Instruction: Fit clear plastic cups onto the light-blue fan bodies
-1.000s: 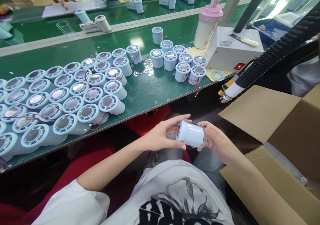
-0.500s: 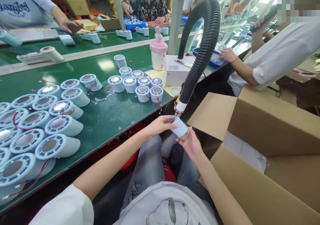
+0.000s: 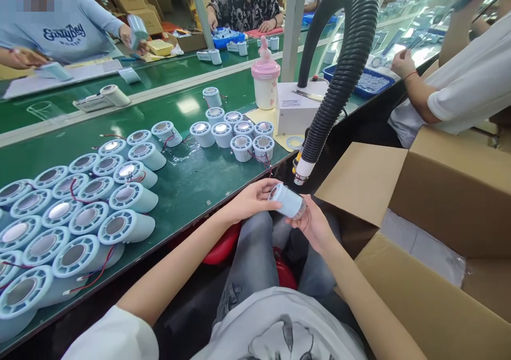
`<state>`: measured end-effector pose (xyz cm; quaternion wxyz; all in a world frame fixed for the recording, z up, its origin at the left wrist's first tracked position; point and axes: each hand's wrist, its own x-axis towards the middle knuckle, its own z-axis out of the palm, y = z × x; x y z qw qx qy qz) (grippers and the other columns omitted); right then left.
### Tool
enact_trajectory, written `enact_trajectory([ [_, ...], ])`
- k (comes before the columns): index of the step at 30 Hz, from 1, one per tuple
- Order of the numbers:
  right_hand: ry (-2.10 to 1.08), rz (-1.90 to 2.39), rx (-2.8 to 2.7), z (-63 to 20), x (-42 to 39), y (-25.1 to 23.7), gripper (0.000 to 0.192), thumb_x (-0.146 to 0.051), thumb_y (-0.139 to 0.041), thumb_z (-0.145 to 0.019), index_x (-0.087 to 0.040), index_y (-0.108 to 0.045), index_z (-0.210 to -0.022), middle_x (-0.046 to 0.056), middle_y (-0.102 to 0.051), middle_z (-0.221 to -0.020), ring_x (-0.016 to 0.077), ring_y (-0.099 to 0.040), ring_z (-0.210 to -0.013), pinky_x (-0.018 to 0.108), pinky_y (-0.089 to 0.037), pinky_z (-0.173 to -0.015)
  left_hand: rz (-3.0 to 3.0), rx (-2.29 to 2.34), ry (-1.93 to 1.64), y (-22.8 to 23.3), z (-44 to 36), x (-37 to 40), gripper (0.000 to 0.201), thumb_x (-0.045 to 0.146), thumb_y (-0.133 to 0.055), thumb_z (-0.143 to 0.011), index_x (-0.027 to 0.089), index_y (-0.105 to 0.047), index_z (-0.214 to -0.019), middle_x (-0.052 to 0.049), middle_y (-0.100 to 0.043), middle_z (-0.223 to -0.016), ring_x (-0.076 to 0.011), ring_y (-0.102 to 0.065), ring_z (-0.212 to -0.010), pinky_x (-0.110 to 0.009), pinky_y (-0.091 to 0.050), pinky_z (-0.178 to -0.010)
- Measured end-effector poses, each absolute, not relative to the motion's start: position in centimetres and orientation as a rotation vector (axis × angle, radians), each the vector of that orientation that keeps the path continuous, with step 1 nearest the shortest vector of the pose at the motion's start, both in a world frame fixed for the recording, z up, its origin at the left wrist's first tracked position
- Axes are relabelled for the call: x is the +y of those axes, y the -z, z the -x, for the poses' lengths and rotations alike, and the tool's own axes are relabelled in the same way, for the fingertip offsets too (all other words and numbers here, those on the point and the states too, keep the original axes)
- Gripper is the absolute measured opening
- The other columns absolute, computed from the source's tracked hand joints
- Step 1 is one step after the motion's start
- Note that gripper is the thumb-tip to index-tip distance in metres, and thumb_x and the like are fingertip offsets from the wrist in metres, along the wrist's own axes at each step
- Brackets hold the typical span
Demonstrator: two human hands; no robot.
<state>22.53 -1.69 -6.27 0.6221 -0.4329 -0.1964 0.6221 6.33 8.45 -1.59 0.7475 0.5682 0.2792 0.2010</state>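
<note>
To the right of my hands sits the biggest thing in view, an open cardboard box (image 3: 439,211) with its flap spread toward my right wrist. To the left, running past my left forearm, is the green bench (image 3: 191,184), crowded with rows of pale blue cylinder housings (image 3: 91,211) lying on their sides, some trailing red wires; a smaller upright cluster (image 3: 235,131) stands just ahead of my left hand. A black ribbed hose (image 3: 339,78) arches down from above and ends in a white nozzle (image 3: 302,169) just above and slightly right of my fingers, close but not touching what I hold.

Both my hands meet over my lap, just off the bench edge. My left hand (image 3: 249,203) curls around the near end of one pale blue cylinder (image 3: 288,201), thumb and fingers pinching its rim. My right hand (image 3: 315,227) cups it from below and behind, palm up, fingers wrapped on the far end. So each hand is closed on the same piece, which lies tilted, its open face toward my left.

I judge it light, a thin rigid plastic shell, smooth and somewhat slick, so a grip on the sidewall with a thumb on the rim seems safest. The far end looks clear, perhaps a transparent cap, though I cannot be sure from here; I would keep fingers off it and off the inner disc.
</note>
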Motion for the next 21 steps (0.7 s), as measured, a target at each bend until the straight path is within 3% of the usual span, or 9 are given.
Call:
enact_trajectory([
  [4,-1.443,1.045,-0.528,-22.8,-3.7,4.8,0.053,-0.065,-0.074,-0.074,-0.020,-0.055,-0.094,0.000,-0.071,-0.069,0.0158,-0.068,-0.051,0.019,-0.049,-0.041,-1.256,0.576,-0.408,1.0,-5.1,6.7,0.060,0.021,-0.088,-0.066,0.016,-0.057,-0.117,-0.014,-0.063,-0.128,-0.0200,-0.066,-0.106,-0.032,-0.053,-0.088],
  [8,-1.490,1.099,-0.618,-23.1,-6.3,2.9,0.048,-0.060,-0.073,-0.080,-0.020,-0.054,-0.098,-0.001,-0.069,-0.066,0.0166,-0.069,-0.052,0.020,-0.053,-0.043,-1.315,0.467,-0.420,0.0,-3.6,4.4,0.060,0.016,-0.086,-0.067,0.019,-0.056,-0.119,-0.016,-0.054,-0.143,-0.0234,-0.062,-0.118,-0.033,-0.053,-0.093],
  [13,-1.453,1.201,-0.773,-23.1,-8.3,0.7,0.046,-0.062,-0.066,-0.085,-0.021,-0.054,-0.101,-0.002,-0.066,-0.067,0.0153,-0.066,-0.050,0.022,-0.055,-0.043,-1.305,0.409,-0.488,-0.8,-2.4,2.4,0.058,0.013,-0.085,-0.068,0.021,-0.056,-0.117,-0.013,-0.057,-0.139,-0.0226,-0.061,-0.120,-0.033,-0.052,-0.098],
  [18,-1.481,1.213,-0.769,-22.8,-8.9,0.0,0.046,-0.063,-0.067,-0.084,-0.022,-0.055,-0.101,-0.002,-0.066,-0.068,0.0149,-0.065,-0.049,0.022,-0.054,-0.040,-1.414,0.406,-0.554,-1.1,-1.6,1.2,0.048,0.019,-0.079,-0.077,0.022,-0.057,-0.120,-0.010,-0.063,-0.125,-0.0192,-0.064,-0.107,-0.029,-0.054,-0.089],
  [21,-1.576,1.190,-0.730,-22.8,-8.8,-0.1,0.047,-0.065,-0.067,-0.082,-0.023,-0.053,-0.099,-0.002,-0.068,-0.063,0.0166,-0.066,-0.046,0.021,-0.052,-0.036,-1.608,0.380,-0.650,-1.2,-1.3,0.8,0.047,0.019,-0.077,-0.079,0.022,-0.060,-0.123,-0.011,-0.061,-0.130,-0.0234,-0.061,-0.117,-0.032,-0.052,-0.095],
])
